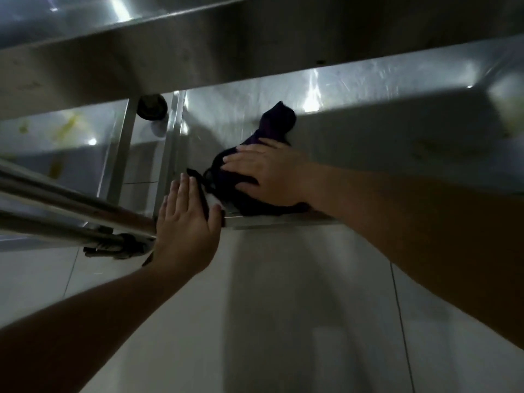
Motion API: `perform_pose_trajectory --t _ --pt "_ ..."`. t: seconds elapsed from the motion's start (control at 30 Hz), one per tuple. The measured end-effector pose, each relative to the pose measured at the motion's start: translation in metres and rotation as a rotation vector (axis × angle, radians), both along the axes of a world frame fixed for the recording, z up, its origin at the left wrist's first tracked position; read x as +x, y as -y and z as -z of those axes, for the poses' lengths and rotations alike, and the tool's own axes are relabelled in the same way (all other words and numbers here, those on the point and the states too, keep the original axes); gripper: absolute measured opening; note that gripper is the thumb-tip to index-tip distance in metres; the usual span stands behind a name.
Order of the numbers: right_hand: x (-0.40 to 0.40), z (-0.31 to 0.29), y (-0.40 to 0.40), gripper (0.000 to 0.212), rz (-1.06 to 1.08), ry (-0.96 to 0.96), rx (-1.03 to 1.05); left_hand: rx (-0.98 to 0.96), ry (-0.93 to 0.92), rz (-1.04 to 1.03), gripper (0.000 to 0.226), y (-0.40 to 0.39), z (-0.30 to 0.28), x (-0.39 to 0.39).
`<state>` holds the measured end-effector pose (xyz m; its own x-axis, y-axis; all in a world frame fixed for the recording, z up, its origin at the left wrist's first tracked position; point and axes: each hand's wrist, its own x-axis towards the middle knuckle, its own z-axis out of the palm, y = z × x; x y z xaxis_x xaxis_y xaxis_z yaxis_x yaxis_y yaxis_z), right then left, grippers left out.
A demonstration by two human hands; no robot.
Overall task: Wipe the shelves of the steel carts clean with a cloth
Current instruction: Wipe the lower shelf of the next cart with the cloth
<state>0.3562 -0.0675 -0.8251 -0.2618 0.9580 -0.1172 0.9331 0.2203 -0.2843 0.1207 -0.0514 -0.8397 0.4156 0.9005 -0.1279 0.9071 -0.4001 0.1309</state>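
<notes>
The right hand (266, 173) lies flat, fingers straight, pressing the dark cloth (263, 154) onto the cart's lower shelf (354, 131) near its front left corner, likely so the wipe bears down evenly. The left hand (188, 219), open and holding nothing, braces against the shelf's front edge, probably steadying the cart. The shelf carries only the cloth as far as shows; yellowish smears mark a neighbouring shelf (56, 134).

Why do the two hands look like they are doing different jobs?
The right hand lies flat on the dark cloth, pressing it on the steel shelf. The left hand touches no cloth; it rests at the shelf's near corner. The right hand is farther in over the shelf, the left at its edge. Both have straight fingers and grip nothing.
</notes>
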Motion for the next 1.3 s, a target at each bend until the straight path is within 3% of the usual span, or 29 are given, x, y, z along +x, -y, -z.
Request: perform_pose_trajectory --t 0.07,0.2,0.27,0.37,0.57,0.73,0.87,1.07,1.2,1.3 --pt "0.041 -0.001 -0.024 0.071 0.142 0.036 0.041 0.007 0.0 0.008 0.079 -0.001 -0.001 0.0" --pt "0.132 -0.006 -0.048 0.059 0.642 0.051 0.029 0.009 -0.028 0.019 0.075 0.0 -0.001 0.001" --pt "0.14 -0.002 -0.044 0.06 0.749 0.035 -0.022 0.011 -0.033 0.026 0.076 0.0 -0.001 0.001" --pt "0.101 -0.003 -0.037 0.064 0.68 0.028 -0.06 0.014 -0.043 0.023 0.076 -0.001 -0.002 0.002" --pt "0.006 -0.008 0.035 0.062 0.314 0.039 -0.134 0.017 -0.041 0.025 0.072 -0.003 -0.002 0.002" --pt "0.02 -0.011 0.085 0.061 0.25 0.005 -0.101 -0.013 -0.035 0.03 0.075 -0.004 -0.006 0.001" --pt "0.073 -0.008 0.143 0.07 0.328 0.021 -0.067 0.013 -0.03 0.024 0.08 -0.003 -0.005 0.0" --pt "0.189 -0.016 0.235 0.069 0.655 0.102 -0.099 0.019 -0.05 0.034 0.079 -0.007 -0.011 0.001" --pt "0.188 -0.015 0.235 0.071 0.851 0.085 -0.096 0.024 -0.071 0.144 0.072 -0.004 -0.023 0.026" --pt "0.157 -0.012 0.213 0.075 0.834 0.084 -0.067 -0.011 0.007 0.201 0.065 0.018 -0.033 0.073"
